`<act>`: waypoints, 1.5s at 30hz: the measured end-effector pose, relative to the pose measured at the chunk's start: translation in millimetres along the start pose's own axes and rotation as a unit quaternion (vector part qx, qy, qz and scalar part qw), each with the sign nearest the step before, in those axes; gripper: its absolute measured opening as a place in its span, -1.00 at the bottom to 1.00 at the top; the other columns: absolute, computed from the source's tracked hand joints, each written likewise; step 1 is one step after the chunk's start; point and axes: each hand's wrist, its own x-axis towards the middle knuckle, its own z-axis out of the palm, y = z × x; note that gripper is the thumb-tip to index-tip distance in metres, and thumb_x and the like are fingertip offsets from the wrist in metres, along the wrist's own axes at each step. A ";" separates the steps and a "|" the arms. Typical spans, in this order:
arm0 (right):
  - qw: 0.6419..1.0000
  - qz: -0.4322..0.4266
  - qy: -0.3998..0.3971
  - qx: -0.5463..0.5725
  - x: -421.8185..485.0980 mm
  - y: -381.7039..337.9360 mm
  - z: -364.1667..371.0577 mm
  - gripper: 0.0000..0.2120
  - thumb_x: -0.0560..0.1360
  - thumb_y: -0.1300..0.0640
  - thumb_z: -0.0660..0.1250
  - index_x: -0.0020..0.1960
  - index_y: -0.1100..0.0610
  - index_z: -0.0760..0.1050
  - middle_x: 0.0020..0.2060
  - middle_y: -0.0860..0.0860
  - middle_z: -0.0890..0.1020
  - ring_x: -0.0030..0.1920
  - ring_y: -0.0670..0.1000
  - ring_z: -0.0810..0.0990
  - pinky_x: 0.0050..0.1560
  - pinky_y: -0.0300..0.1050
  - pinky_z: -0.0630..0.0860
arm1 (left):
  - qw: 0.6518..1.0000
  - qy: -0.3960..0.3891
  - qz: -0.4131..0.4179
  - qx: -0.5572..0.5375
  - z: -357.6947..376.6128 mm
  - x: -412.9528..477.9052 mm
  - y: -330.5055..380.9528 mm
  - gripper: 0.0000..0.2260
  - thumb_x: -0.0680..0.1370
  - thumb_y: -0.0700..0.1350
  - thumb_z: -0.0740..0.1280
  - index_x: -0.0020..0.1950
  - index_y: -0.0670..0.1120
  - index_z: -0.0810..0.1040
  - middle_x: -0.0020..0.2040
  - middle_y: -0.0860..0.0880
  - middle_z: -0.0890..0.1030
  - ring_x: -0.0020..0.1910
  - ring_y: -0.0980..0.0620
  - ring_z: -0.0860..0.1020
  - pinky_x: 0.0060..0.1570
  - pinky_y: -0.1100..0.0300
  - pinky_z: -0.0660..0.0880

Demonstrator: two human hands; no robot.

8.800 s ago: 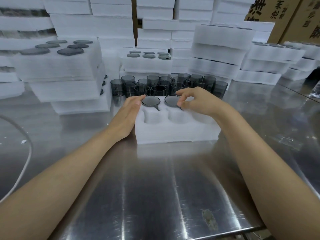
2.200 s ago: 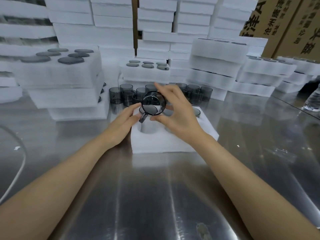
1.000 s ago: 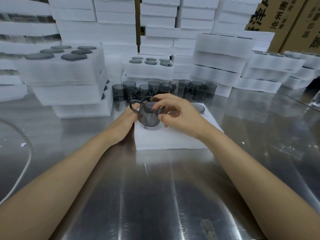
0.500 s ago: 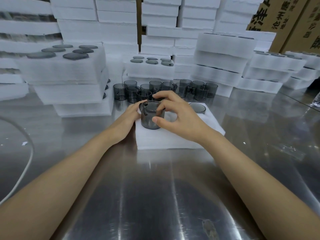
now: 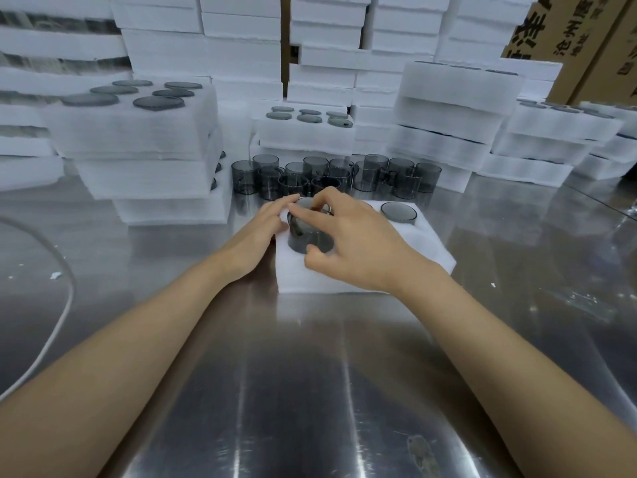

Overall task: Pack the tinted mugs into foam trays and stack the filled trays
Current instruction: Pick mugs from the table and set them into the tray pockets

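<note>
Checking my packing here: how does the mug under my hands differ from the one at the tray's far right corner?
The held mug stands proud of the foam tray, its dark wall showing; the corner mug is sunk so only its round top shows. The right hand grips the held mug and the left hand touches it; the corner mug is untouched. Both are smoky grey.

White cable (image 5: 71,291) on steel table (image 5: 310,391); cardboard boxes (image 5: 586,39) behind.
</note>
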 end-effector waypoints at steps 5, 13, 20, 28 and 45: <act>0.996 -0.001 -0.049 -0.077 -0.9 -7.9 -0.9 -0.42 0.53 -0.16 0.15 0.52 -0.06 0.22 0.36 -0.07 0.34 0.38 0.02 0.26 0.39 -0.01 0.18 | 1.000 -0.003 0.005 -0.027 1.4 0.7 -0.9 -0.42 0.38 0.24 0.07 0.42 0.23 0.29 0.49 0.13 0.28 0.47 0.23 0.20 0.51 0.05 0.09; 0.969 0.030 -0.230 -0.089 -7.1 -5.2 -1.9 -0.09 0.45 -0.39 0.17 0.57 -0.09 -0.25 0.55 -0.15 -0.22 0.55 0.04 -0.23 0.52 0.12 -0.25 | 1.000 0.011 -0.008 -0.025 3.2 4.8 -8.0 -0.53 0.48 0.07 0.10 0.40 0.31 0.31 0.46 0.22 0.27 0.38 0.35 0.21 0.39 0.24 0.09; 0.975 0.012 -0.222 -0.030 -4.4 2.4 -1.4 -0.12 0.46 -0.36 0.22 0.57 -0.12 -0.18 0.56 -0.15 -0.14 0.55 0.00 -0.21 0.50 0.08 -0.24 | 1.000 0.015 -0.001 -0.008 3.4 0.6 -6.0 -0.52 0.53 0.16 0.06 0.46 0.26 0.27 0.49 0.22 0.25 0.42 0.32 0.18 0.34 0.29 0.07; 0.898 0.257 0.229 0.274 -14.6 108.6 -17.5 -0.81 0.57 0.11 0.26 0.09 0.02 0.62 0.07 -0.07 0.67 -0.04 -0.32 0.57 0.05 -0.43 0.43 | 0.999 0.019 -0.024 -0.007 4.0 -3.4 4.7 -0.48 0.47 0.17 0.13 0.45 0.26 0.28 0.46 0.20 0.28 0.45 0.23 0.21 0.46 0.14 0.11; 0.944 0.297 0.097 -0.103 33.6 235.7 51.1 -0.53 0.55 0.15 0.32 0.44 0.15 0.34 0.50 0.18 0.15 0.50 0.21 0.05 0.41 0.14 0.07 | 0.999 0.035 0.012 0.003 1.5 -0.2 0.4 -0.57 0.49 0.13 0.18 0.38 0.28 0.36 0.31 0.38 0.36 0.31 0.44 0.30 0.26 0.32 0.27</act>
